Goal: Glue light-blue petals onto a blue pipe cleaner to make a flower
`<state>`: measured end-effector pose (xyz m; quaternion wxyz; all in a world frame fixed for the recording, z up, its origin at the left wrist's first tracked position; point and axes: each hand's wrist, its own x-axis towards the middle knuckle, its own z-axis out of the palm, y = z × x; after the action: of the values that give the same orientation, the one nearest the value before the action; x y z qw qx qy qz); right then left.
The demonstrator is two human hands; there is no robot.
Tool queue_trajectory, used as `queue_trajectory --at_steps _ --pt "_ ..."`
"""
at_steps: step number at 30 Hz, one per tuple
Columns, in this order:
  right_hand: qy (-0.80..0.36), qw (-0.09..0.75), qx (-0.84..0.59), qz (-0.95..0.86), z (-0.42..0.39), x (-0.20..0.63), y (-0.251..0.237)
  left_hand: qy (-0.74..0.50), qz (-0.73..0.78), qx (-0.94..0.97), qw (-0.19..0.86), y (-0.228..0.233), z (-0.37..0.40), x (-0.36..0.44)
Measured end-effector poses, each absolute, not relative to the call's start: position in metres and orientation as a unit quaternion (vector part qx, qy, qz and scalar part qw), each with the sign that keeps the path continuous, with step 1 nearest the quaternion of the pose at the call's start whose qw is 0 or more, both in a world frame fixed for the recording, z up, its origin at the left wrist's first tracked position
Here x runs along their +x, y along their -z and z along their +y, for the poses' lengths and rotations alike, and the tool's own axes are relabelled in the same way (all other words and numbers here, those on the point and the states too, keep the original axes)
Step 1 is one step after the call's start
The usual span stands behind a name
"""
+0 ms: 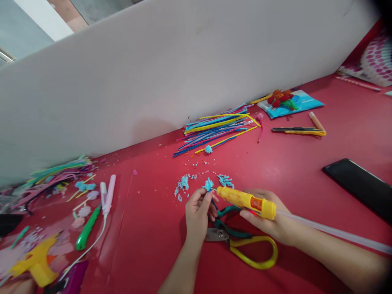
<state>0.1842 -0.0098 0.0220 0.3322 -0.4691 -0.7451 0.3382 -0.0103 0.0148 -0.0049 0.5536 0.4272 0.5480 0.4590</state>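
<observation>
Red tabletop (147, 224) fills most of the view, w/ a bundle of pipe cleaners (217, 130) at the back, by the partition (171, 73). R hand (272, 216) is wrapped round a yellow hot-glue gun (234, 197); its long axis runs lower R to upper L, nozzle end toward the L hand, w/ a clear glue stick (333, 233) trailing out the rear across the R forearm. L hand (200, 208) has thumb + fingers pinched tog. on the base of a light-blue pipe-cleaner tuft (208, 183), which sits just above the fingertips. Key relation: tuft lies immed. L of the nozzle (214, 189) & slightly higher; L hand is nearer, R reaches it only via the gun. Scissors (222, 234) lie below, b/w the forearms. Hard to tell: whether nozzle touches tuft or is just beside it; no glue bead visible. Tuft's base + most of its dark stem hidden by L fingers; R fingers' far side & trigger out of sight; scissor blades partly behind L wrist.
</observation>
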Motion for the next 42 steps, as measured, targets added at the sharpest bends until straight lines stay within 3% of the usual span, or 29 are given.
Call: queue_trajectory --at_steps 18,27,42 --pt "-0.279 0.357 -0.476 -0.754 -0.012 0.183 -0.023 -0.462 0.489 0.348 0.652 0.004 0.016 -0.012" --pt "-0.22 0.351 -0.448 -0.792 -0.011 0.185 -0.025 -0.474 0.493 0.368 0.63 0.004 0.015 -0.01" --pt "-0.239 0.339 -0.446 -0.794 -0.009 0.183 -0.022 -0.489 0.528 0.422 0.551 0.001 0.011 -0.006"
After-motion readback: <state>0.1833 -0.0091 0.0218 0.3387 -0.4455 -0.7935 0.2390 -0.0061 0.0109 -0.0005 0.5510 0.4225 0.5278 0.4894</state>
